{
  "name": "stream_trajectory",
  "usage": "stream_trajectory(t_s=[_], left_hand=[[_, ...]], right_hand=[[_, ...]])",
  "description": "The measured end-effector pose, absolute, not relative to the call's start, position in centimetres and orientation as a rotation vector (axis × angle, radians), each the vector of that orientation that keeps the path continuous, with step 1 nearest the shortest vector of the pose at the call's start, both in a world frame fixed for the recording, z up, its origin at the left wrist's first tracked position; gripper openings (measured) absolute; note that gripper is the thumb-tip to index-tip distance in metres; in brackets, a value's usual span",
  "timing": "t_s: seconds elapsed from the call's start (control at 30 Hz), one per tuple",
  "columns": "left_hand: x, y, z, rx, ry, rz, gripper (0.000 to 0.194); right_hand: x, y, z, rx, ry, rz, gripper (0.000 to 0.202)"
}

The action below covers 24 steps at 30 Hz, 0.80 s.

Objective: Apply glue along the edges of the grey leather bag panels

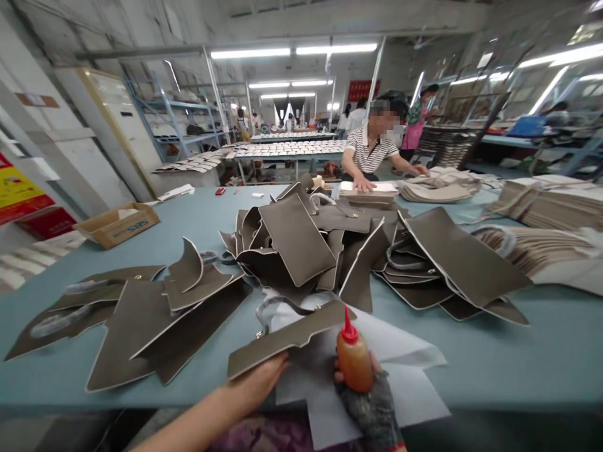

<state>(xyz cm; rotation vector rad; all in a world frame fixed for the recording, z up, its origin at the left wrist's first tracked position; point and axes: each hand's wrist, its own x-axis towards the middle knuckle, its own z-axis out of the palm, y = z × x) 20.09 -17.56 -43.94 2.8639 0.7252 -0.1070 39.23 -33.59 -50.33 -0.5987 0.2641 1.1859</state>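
My left hand (pixel 266 375) grips the lower edge of a dark olive bag panel (pixel 287 331), its fingers partly hidden beneath it. A plastic-wrapped handle (pixel 277 304) with metal fittings is fixed along the panel's far edge. In my right hand (pixel 370 402), which wears a dark fingerless glove, is a squeeze bottle (pixel 355 361) of amber liquid with a red pointed nozzle, held upright. White paper sheets (pixel 409 383) lie under both hands at the table's front edge. Beyond them rises a heap of similar bag panels (pixel 299 242).
More panels lie at left (pixel 122 339) and right (pixel 466 251). A cardboard box (pixel 120 225) sits at the table's left edge. Across the table, a co-worker in a striped shirt (pixel 370 150) rests a hand on a stack of pieces (pixel 367 193). Beige stacks (pixel 541 251) stand far right.
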Motion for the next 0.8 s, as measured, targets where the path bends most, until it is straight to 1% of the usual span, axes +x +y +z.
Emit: stream_trajectory(t_s=[0.1, 0.17, 0.27, 0.47, 0.57, 0.67, 0.73, 0.8], left_hand=[[22.3, -16.1, -44.5, 2.845, 0.6, 0.162, 0.035], [23.2, -14.5, -44.8, 2.823, 0.686, 0.278, 0.039], [24.0, -12.1, -45.4, 2.853, 0.887, 0.268, 0.042], [26.2, -9.9, -48.2, 2.999, 0.722, 0.118, 0.05], [26.5, -8.9, -49.0, 3.043, 0.488, 0.027, 0.039], [26.1, -7.8, -48.7, 3.059, 0.254, -0.052, 0.025], [25.9, -7.4, -48.0, 3.067, 0.198, -0.089, 0.021], [25.9, -7.6, -46.9, 3.075, 0.233, -0.107, 0.019]], right_hand=[[39.4, -33.5, -49.8, -0.509, 0.359, 1.198, 0.037], [39.5, -33.4, -49.5, -0.455, 0.365, 1.184, 0.039], [39.4, -33.4, -49.4, -0.424, 0.372, 1.176, 0.039], [39.5, -33.3, -50.2, -0.474, 0.329, 1.23, 0.031], [39.8, -33.1, -50.8, -0.473, 0.26, 1.256, 0.035], [40.0, -33.0, -51.1, -0.547, 0.147, 1.28, 0.046], [40.0, -32.9, -51.0, -0.663, 0.055, 1.306, 0.051], [39.9, -32.7, -50.7, -0.843, -0.07, 1.266, 0.049]])
